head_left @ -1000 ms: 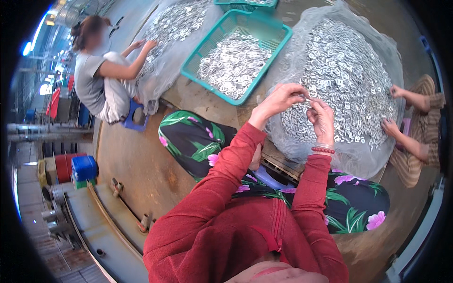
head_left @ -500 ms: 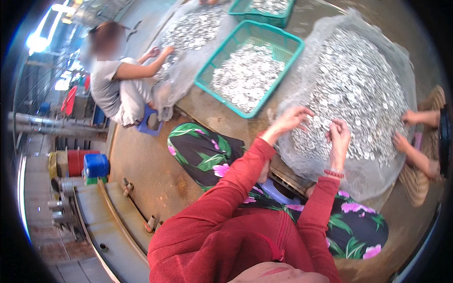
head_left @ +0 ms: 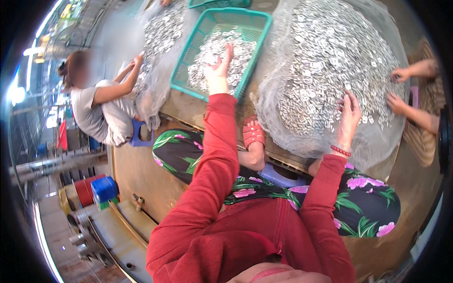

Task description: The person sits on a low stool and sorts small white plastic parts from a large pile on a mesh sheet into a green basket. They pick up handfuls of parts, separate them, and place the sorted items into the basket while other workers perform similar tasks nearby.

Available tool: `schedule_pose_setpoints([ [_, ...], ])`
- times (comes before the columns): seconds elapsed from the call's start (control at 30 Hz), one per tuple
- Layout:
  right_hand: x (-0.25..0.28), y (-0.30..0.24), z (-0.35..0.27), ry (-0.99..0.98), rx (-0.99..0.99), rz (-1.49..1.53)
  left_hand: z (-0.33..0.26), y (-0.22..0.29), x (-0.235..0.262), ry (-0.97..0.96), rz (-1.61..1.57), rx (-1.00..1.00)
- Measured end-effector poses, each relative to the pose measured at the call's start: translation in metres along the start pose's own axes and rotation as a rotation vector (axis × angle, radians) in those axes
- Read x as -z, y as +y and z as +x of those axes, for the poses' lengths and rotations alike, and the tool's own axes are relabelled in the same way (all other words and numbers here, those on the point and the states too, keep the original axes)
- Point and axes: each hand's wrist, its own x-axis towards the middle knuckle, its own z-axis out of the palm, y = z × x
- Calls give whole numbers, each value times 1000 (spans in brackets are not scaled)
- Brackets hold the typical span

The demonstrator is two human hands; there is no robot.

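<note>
My left hand (head_left: 220, 71) is over a green plastic basket (head_left: 175, 75), its fingers spread and nothing seen in them. In the basket lies a heap of small silvery pieces (head_left: 200, 75) that look flat, some with holes. My right hand (head_left: 349, 112), with a red bead bracelet at the wrist, hovers at the near edge of a large pile of the same pieces (head_left: 330, 56). Its fingers are bent together; whether a piece is between them is hard to make out. The pile lies on a whitish mesh sheet (head_left: 271, 111).
At the right, another person's hands (head_left: 401, 89) touch the pile's edge. On the left a seated person (head_left: 101, 101) handles pieces from a further pile (head_left: 163, 33). A second green basket (head_left: 219, 4) stands behind. A metal tank (head_left: 122, 231) and a blue container (head_left: 104, 188) are lower left.
My left hand has moved from the pile's edge to above the basket, and its fingers have spread. My right hand stays by the pile. The view has shifted.
</note>
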Motion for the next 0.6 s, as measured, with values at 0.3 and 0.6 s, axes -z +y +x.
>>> schedule_pose_setpoints([
  [0.3,18,54,13,23,-107,-253,-1,-111,173,-121,2020,396],
  [0.6,-20,97,77,-136,303,-972,31,-44,252,-496,2843,-96],
])
